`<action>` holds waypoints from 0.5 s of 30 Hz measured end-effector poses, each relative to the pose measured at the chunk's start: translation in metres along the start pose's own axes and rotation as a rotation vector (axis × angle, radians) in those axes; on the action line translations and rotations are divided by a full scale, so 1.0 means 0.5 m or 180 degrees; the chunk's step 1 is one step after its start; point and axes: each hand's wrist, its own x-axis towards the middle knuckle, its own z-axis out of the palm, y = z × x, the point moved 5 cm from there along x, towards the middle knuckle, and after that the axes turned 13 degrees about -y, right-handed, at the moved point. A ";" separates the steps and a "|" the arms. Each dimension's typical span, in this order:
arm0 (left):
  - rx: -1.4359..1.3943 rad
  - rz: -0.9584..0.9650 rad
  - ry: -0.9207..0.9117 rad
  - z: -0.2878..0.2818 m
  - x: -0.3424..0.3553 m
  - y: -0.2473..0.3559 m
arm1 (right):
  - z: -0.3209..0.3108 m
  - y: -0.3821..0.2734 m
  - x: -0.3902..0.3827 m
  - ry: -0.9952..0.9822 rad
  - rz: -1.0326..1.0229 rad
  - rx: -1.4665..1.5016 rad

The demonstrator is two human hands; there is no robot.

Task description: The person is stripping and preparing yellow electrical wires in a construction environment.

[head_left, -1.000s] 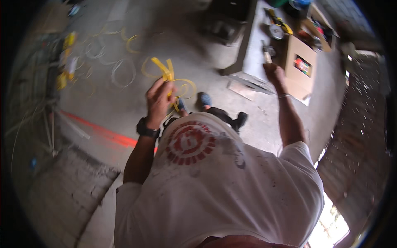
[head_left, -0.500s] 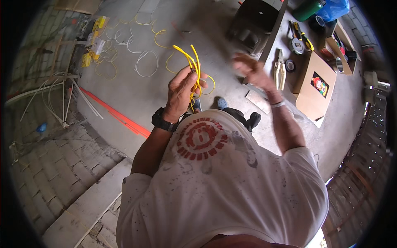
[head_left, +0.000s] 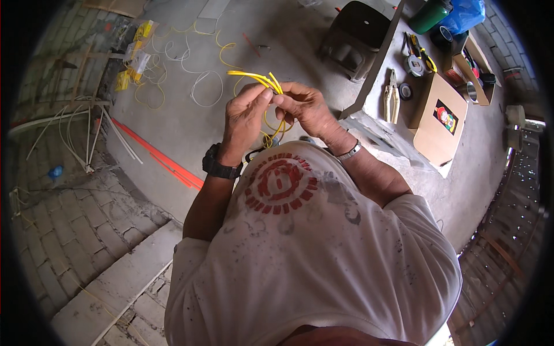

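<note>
A few yellow wires (head_left: 249,74) are gathered in front of my chest, their ends sticking up past my fingers. My left hand (head_left: 245,115) pinches the bundle between thumb and fingers. Close against it, my right hand (head_left: 306,109) also grips the wires, thumb and fingertips pressed together. Below the hands, the rest of the yellow wire hangs in loops toward my shirt. Fingers hide the spot where the wires are held. Combination pliers (head_left: 392,98) with pale handles lie on the table to the right, beside a roll of black tape (head_left: 405,91).
On the table edge (head_left: 369,69) at the right are a cardboard box (head_left: 444,124), a tape measure (head_left: 414,65) and a green bottle (head_left: 430,16). A black plastic stool (head_left: 355,34) stands ahead. White and yellow wire coils (head_left: 206,89) and orange tubes (head_left: 158,154) lie on the floor.
My right hand has come in from the table side and now grips the wires beside my left hand. One group of wire ends has bent over to the left.
</note>
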 end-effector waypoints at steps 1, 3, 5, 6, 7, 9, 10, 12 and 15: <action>-0.0051 0.0100 0.0088 -0.004 0.002 0.010 | 0.001 -0.001 0.001 0.0060 -0.0013 0.0122; -0.0018 0.0037 0.0002 -0.012 0.000 0.029 | -0.002 0.019 0.002 -0.0012 -0.0062 0.0393; 0.0021 -0.0018 -0.0108 -0.016 -0.004 0.034 | 0.003 0.022 0.000 -0.0068 -0.0131 0.0664; 0.0176 0.0105 -0.0159 -0.018 -0.004 0.040 | 0.012 0.024 -0.002 -0.0200 -0.0083 0.1067; 0.0331 0.0226 -0.0213 -0.018 -0.006 0.046 | 0.022 0.024 -0.006 -0.0334 -0.0037 0.1473; 0.0325 0.0285 -0.0301 -0.018 -0.006 0.052 | 0.031 0.019 -0.012 -0.0330 -0.0043 0.1570; 0.0316 0.0333 -0.0357 -0.015 -0.005 0.057 | 0.034 0.019 -0.016 -0.0349 -0.0024 0.1667; 0.0162 0.0301 -0.0517 -0.006 -0.004 0.074 | 0.031 0.024 -0.022 -0.0357 -0.0082 0.1733; -0.0182 0.0191 -0.0758 0.009 -0.004 0.072 | 0.032 0.026 -0.030 -0.0405 -0.0143 0.1821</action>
